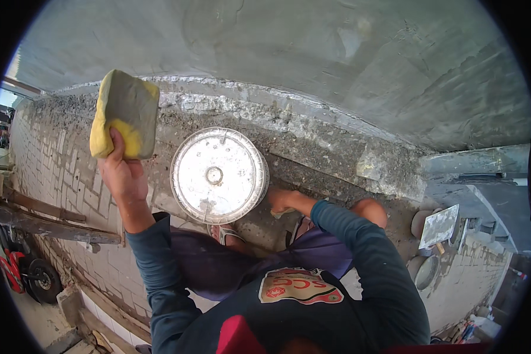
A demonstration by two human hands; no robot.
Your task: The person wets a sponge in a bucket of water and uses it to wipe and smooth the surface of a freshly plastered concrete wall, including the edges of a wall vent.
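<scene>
My left hand [124, 180] is raised at the left, gripping a thick yellow sponge [140, 106] with the thumb across its face. Grey cement-like smears cover most of that face. Between my arms and the wall stands a round white bucket [189, 165], its top a pale disc with a ribbed rim and a small ring at the centre; whether this is a lid or an upturned base I cannot tell. Low beside the bucket's right side is my right hand [282, 200]. Its fingers point down and are mostly hidden, so their grip does not show.
A smooth grey plastered wall [265, 47] rises ahead, with rough rubble along its foot. Sandalled feet [227, 235] are just below the bucket. At the right lie a flat plastering trowel [439, 227] and a round pan [425, 271]. A wooden beam [53, 223] and a red motorcycle [32, 274] are at the left.
</scene>
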